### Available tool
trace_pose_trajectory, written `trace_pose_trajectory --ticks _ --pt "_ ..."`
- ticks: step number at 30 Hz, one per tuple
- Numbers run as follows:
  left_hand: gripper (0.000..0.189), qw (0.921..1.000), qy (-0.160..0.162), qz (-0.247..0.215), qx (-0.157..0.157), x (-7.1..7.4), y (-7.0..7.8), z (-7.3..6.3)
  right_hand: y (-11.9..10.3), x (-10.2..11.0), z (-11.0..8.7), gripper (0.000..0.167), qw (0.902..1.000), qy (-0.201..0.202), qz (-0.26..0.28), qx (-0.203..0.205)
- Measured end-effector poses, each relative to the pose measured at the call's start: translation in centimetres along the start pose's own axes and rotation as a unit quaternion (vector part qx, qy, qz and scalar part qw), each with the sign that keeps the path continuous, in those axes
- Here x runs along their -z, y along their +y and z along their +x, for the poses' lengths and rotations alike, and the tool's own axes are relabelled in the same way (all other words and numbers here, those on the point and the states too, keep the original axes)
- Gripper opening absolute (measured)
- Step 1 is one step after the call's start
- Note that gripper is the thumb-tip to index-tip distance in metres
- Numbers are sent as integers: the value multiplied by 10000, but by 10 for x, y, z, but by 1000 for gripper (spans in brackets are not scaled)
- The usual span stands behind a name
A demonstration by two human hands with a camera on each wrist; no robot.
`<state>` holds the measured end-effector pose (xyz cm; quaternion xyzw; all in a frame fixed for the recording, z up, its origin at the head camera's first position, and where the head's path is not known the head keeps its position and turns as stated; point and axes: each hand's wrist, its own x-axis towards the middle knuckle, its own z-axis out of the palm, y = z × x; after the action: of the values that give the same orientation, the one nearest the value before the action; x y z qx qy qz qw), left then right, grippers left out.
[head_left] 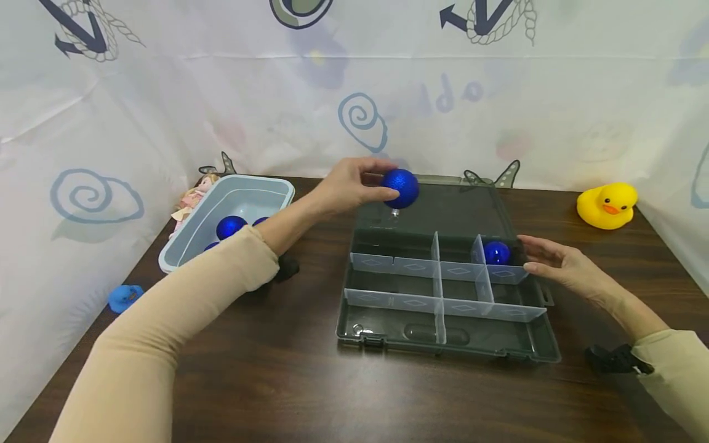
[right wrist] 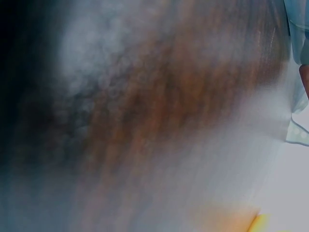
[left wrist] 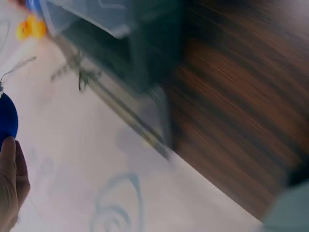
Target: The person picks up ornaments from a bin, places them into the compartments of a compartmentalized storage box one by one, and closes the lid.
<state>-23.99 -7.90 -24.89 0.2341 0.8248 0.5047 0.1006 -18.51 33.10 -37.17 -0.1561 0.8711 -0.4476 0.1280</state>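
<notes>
My left hand (head_left: 354,181) pinches a glittery blue Christmas bauble (head_left: 401,188) between thumb and fingers, above the back-left part of a grey clear-plastic divider box (head_left: 388,332). The bauble's metal cap points down in the head view; a thin wire hook (left wrist: 18,67) extends from it in the left wrist view. My right hand (head_left: 565,267) is at the box's right side with fingers fairly straight, fingertips right at the edge. Close to them, a shiny blue bauble (head_left: 496,253) sits in the back-right compartment. The box's lid (head_left: 437,206) lies folded back, behind the compartments.
A pale blue basin (head_left: 255,191) with several blue baubles (head_left: 231,227) stands at the left, partly behind my left forearm. Beside it are a doll (head_left: 191,197) and a small blue toy (head_left: 124,298). A yellow rubber duck (head_left: 608,206) sits at back right, before the printed curtain (head_left: 421,123).
</notes>
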Motion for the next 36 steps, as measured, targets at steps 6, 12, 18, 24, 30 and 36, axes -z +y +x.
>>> trace_pose_trajectory --ticks 6,12,18,24,30,36 --pt "50 9951 -834 128 -507 -50 10 38 -3 1 -1 58 9999 12 -83 -119" --pt "48 9864 -1367 137 -903 -78 13 57 -5 0 2 59 9997 -18 -58 -247" --pt "49 9779 -1806 515 -918 -93 4 68 -3 1 2 58 9997 -23 103 -211" --pt "51 9704 -2141 927 -631 -95 -9 70 0 2 0 58 9998 39 94 -155" --pt "50 9630 -2427 1063 -485 -98 -21 67 -1 3 -1 59 9999 28 -17 -153" --pt "48 9612 -2473 1151 -410 -100 -25 64 -1 2 0 58 9998 42 61 -210"
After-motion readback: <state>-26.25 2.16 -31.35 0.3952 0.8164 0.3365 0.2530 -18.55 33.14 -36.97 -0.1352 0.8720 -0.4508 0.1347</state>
